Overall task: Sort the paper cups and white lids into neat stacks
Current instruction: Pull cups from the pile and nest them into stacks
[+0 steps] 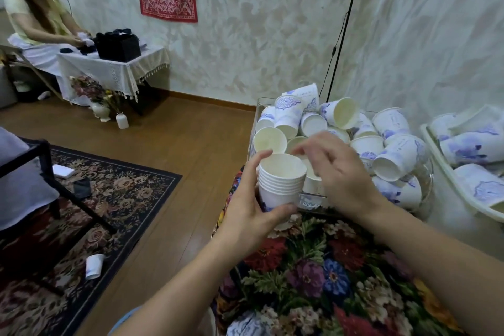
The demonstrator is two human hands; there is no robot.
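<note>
My left hand grips a nested stack of white paper cups with blue print, held upright over the near edge of the flowered table. My right hand hovers just right of the stack's rim, fingers loosely spread and blurred, holding nothing that I can see. Behind both hands a clear container is heaped with several loose paper cups lying at all angles. No white lids show in view.
A white tray at the right edge holds more cups on their sides. A flowered cloth covers the table. One cup lies on the patterned rug at the lower left. Another person sits at a small table at the far left.
</note>
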